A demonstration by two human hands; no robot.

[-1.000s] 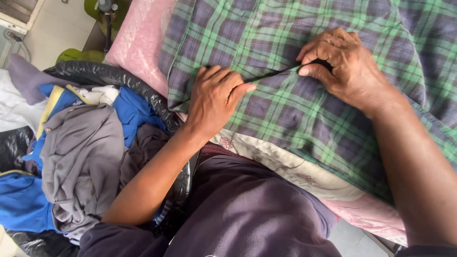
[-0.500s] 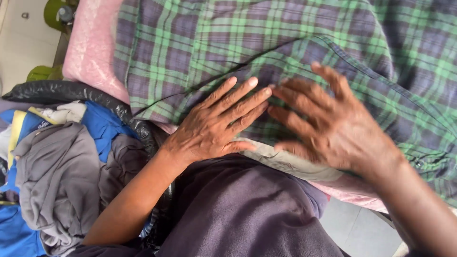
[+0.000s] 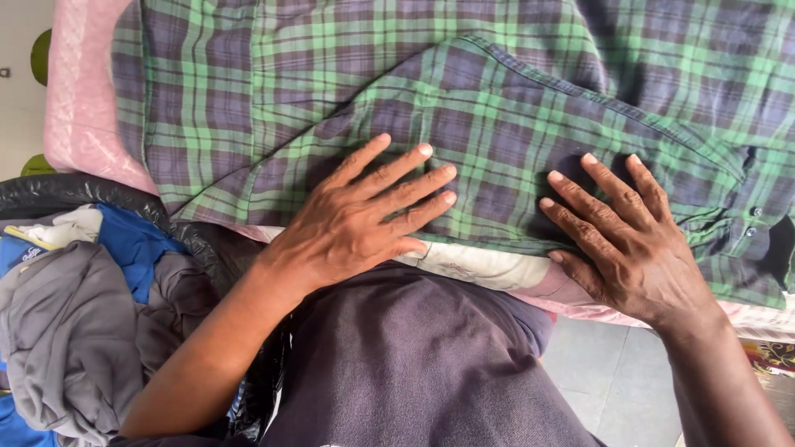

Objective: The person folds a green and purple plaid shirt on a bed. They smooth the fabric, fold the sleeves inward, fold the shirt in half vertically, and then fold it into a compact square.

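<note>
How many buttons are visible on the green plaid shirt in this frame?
2. Both small dark buttons sit near the right edge of the green-and-purple plaid cotton shirt: the upper button and the lower button, right of the right hand. Folds may hide others.

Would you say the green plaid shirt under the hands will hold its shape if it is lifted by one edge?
Probably not. The plaid shirt looks like thin woven cloth: it lies flat with soft creases under the left hand and right hand, so it would likely droop and unfold. It seems light. On the pink cover it may slide and bunch if pushed.
</note>
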